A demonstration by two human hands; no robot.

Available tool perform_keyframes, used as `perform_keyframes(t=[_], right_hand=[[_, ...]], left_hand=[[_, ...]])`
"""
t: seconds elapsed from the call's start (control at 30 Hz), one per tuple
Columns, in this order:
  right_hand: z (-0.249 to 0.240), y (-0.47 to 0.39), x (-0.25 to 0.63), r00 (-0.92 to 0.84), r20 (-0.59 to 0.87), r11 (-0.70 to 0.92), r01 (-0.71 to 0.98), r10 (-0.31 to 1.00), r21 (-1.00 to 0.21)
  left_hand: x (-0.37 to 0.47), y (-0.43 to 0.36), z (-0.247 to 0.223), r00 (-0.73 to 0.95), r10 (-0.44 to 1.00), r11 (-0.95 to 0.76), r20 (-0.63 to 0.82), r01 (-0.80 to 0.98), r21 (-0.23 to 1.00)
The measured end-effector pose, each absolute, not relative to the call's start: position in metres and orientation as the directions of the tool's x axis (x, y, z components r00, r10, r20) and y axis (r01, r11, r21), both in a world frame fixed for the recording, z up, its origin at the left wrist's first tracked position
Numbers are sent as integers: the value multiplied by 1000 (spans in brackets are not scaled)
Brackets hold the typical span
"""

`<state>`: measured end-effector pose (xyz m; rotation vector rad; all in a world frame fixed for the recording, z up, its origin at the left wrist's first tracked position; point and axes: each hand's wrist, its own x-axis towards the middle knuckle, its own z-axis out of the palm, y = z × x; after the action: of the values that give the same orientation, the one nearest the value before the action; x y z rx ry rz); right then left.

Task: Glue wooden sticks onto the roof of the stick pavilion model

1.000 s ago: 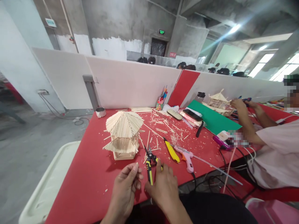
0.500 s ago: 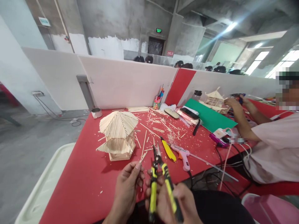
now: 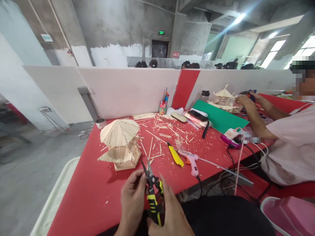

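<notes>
Low in front of me, my right hand is wrapped round black-and-yellow snips. Their blades point up and left, slightly apart, right at the fingertips of my left hand. That hand is closed in a pinch; the thin wooden stick seen in it earlier is mostly hidden behind fingers and blades. Beyond it, on the red table, stands a small pavilion model of wooden sticks, with a peaked roof and a lower slanting eave. Loose sticks lie to its right.
A yellow utility knife and a pink glue gun lie to the right. Farther back are stick scraps, a pen cup, a phone and a green board. At right, a co-worker handles another stick model.
The snips have moved left and up to my left fingertips, their handles closer together. My left hand has stayed nearly in place. The view has shifted slightly.
</notes>
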<state>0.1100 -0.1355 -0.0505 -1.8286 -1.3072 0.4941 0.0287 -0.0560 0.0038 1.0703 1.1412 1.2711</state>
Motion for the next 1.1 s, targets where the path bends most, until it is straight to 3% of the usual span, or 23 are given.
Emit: perform_keyframes(t=[0.17,0.37,0.77,0.93,1.1], right_hand=[[-47,-138,112,390,111,-182,640,914,-747],[-46,-138,110,357,134,-153,669,924,-727],[-64,-138,94,342,282,-22,670,896,-742],[-58,-136,94,334,279,25,601,900,-799],[-57,-136,91,352,207,-37,575,913,-817]], left_hand=[[25,-56,5,-69,985,-149,157,109,983],[22,-60,15,26,942,-331,335,251,910],[22,-66,22,1,922,-375,388,262,889],[19,-68,22,-27,906,-398,423,286,871],[16,-69,24,-24,898,-412,439,306,858]])
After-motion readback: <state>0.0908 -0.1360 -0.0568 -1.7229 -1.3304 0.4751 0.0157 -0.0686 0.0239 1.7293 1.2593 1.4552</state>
